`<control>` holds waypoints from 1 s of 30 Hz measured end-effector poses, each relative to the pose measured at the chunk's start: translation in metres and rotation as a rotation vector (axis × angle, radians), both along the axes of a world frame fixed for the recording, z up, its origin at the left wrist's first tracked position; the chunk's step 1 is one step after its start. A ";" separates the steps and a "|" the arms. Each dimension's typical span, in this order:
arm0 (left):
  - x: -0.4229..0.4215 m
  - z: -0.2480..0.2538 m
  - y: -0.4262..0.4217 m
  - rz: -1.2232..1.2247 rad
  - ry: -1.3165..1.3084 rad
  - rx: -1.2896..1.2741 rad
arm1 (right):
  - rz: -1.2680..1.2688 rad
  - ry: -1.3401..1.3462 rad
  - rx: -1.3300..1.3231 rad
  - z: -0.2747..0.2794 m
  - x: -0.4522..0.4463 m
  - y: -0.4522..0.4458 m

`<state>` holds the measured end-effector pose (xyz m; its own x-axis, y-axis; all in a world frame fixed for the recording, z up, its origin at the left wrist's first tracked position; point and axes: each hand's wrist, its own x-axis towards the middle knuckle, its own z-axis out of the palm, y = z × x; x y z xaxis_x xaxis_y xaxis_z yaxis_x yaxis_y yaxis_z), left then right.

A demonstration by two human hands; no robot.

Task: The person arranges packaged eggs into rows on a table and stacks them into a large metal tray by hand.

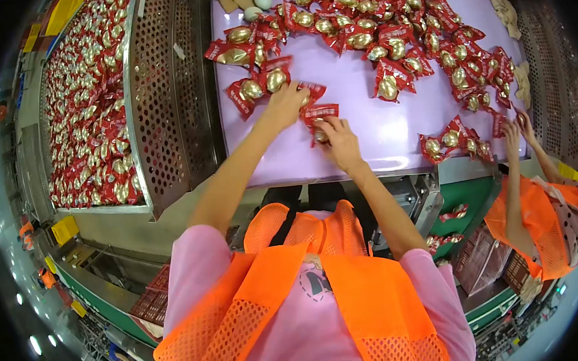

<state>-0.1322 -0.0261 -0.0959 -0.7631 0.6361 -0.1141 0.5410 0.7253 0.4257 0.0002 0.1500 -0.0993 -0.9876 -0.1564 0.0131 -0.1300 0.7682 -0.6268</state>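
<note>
My left hand (284,108) has its fingers curled down over a red-and-gold egg packet (311,92), partly hidden beneath them. Closed around another egg packet (320,114) is my right hand (341,144), just below and to the right; its gold egg shows by the fingers. Two more packets, a left one (250,90) and a right one (275,79), lie just beyond my left hand. All of these rest on the pale lilac tabletop (274,161).
A large heap of egg packets (386,35) spreads across the table's far side. Loose pale eggs (262,0) sit at the far left. A perforated metal bin wall (158,89) borders a full load of packets (93,119). On the right, a co-worker's hands (517,127) touch the table edge.
</note>
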 end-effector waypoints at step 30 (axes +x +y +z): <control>0.126 0.034 -0.098 -0.216 -0.086 -0.008 | -0.193 -0.189 -0.183 0.039 0.083 0.040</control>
<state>-0.0063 -0.1245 -0.0620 -0.5966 0.7825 -0.1783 0.6461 0.6000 0.4717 0.0836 0.1904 -0.0601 -0.9865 0.0221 -0.1625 0.1389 0.6396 -0.7560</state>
